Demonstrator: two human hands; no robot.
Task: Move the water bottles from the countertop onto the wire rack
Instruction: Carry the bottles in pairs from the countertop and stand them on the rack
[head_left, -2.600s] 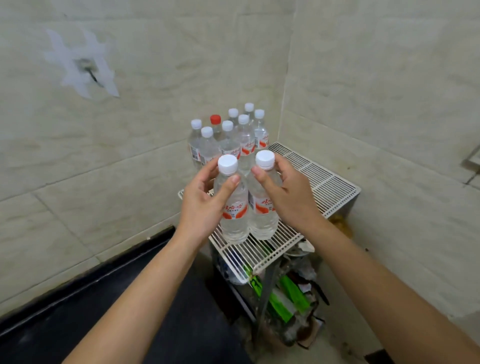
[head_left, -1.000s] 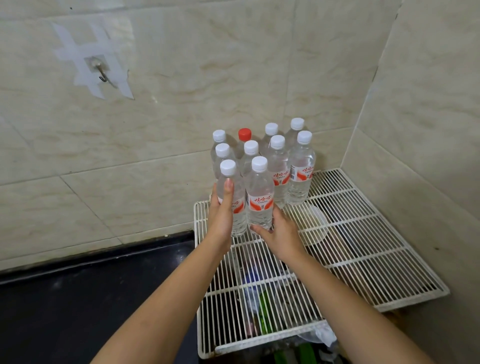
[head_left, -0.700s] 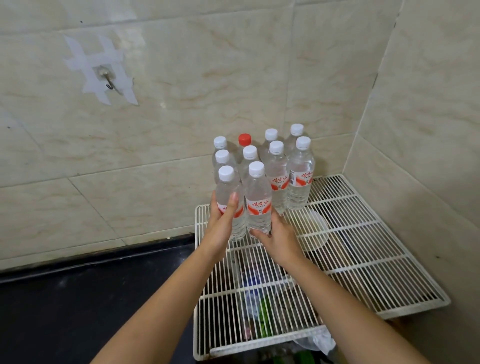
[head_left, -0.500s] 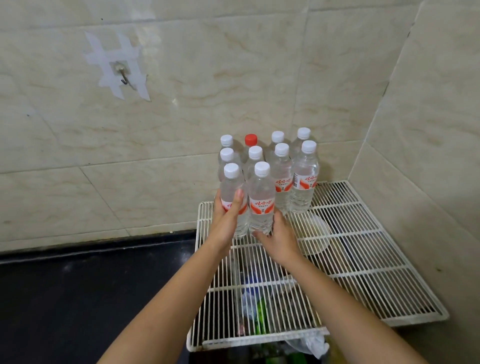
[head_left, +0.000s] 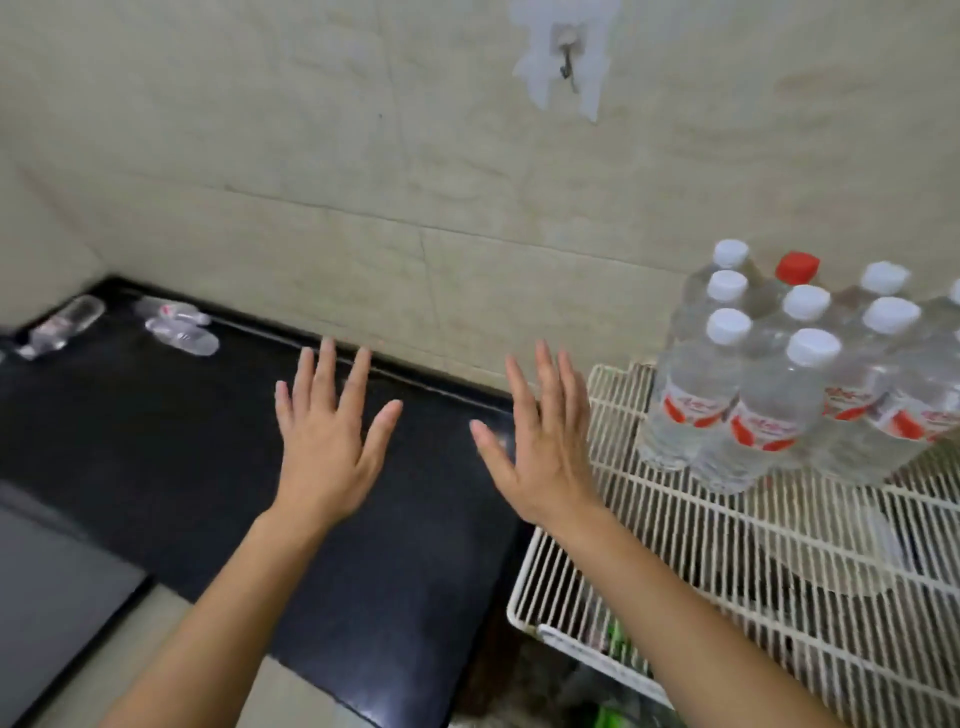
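Left hand (head_left: 327, 447), right hand (head_left: 540, 457) both empty, fingers spread above counter (head_left: 156, 441). Next target likely 3 loose bottles (head_left: 176, 327) lying far left. Racked bottles (head_left: 769, 415) stood upright, packed at back of rack (head_left: 727, 571), sparing room.

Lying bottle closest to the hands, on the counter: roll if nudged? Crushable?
Likely to roll: the lying bottle is round and on its side on the smooth black countertop. Probably slippery, being clear plastic. Thin walls may dent under a squeeze; too blurred to tell if it is full.
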